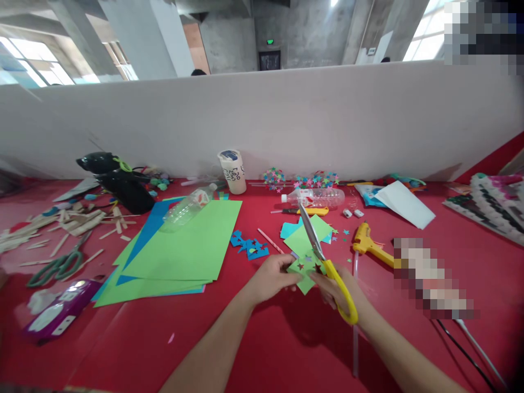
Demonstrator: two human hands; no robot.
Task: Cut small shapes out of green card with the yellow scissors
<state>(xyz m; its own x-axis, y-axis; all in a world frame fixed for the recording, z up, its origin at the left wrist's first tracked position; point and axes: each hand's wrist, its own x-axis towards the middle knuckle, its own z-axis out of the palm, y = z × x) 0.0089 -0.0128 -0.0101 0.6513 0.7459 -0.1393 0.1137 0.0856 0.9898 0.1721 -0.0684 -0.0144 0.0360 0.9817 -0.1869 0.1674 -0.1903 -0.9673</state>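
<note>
Red tabletop: clear bottle lies near far edge. Left hand: fingers pinch star-punched green paper. Right hand: fingers grip scissors and same paper.

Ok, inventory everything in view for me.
Green paper piece: one, green, held, centre
Yellow-handled scissors: one, yellow and silver, held, centre
Large sheets: several, mostly green and blue, centre left
Cut-up paper: count unclear, blue, centre
Bottles: two, clear, centre left and back centre
Stars: many, multicoloured, mostly back centre
Cup: one, white, back centre
Bottle-like object: one, black, back left
Wooden sticks: many, pale, left
Green-handled scissors: one, green, left
Device: one, purple, front left
Glue gun: one, yellow, right
Cutter: one, yellow, back centre
White sheets: count unclear, white, back right
Small scraps: uncounted, mixed, scattered
Table: one, red, underneath
Partition: one, white, behind
Left hand: one, bare, holding paper
Right hand: one, bare, holding scissors
</note>
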